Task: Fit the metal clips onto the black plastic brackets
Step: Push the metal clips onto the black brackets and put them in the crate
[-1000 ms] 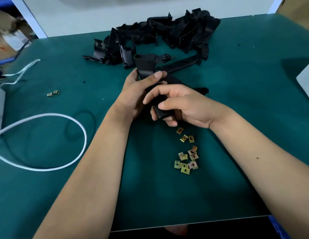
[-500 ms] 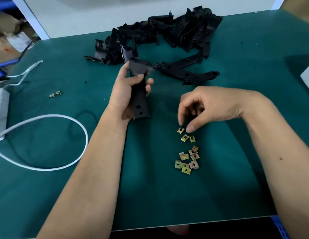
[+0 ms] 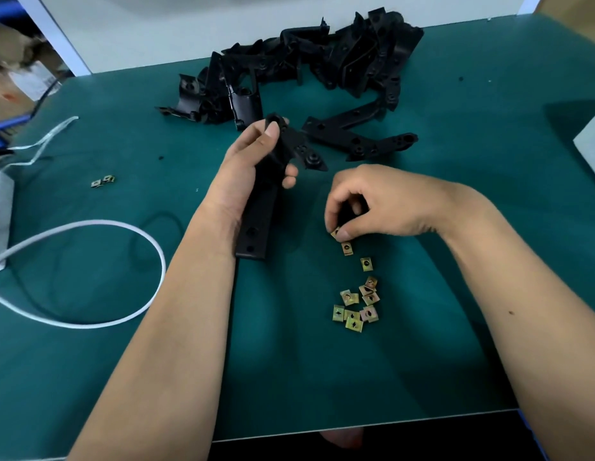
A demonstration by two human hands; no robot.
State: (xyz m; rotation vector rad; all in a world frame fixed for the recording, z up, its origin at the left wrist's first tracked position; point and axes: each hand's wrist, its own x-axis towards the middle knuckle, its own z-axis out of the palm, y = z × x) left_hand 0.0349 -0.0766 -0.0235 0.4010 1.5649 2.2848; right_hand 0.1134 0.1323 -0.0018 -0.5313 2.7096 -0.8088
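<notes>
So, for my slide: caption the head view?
Left hand grips a black bracket; right hand pinches a metal clip.

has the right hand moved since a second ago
Yes. The right hand left the long black plastic bracket and dropped toward the brass-coloured square metal clips, now pinching one.

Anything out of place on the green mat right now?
Two brass-coloured metal clips lie alone far left, well apart from the main scatter of metal clips beside the right hand. A looped white cable also crosses the green mat. Nothing looks damaged.
</notes>
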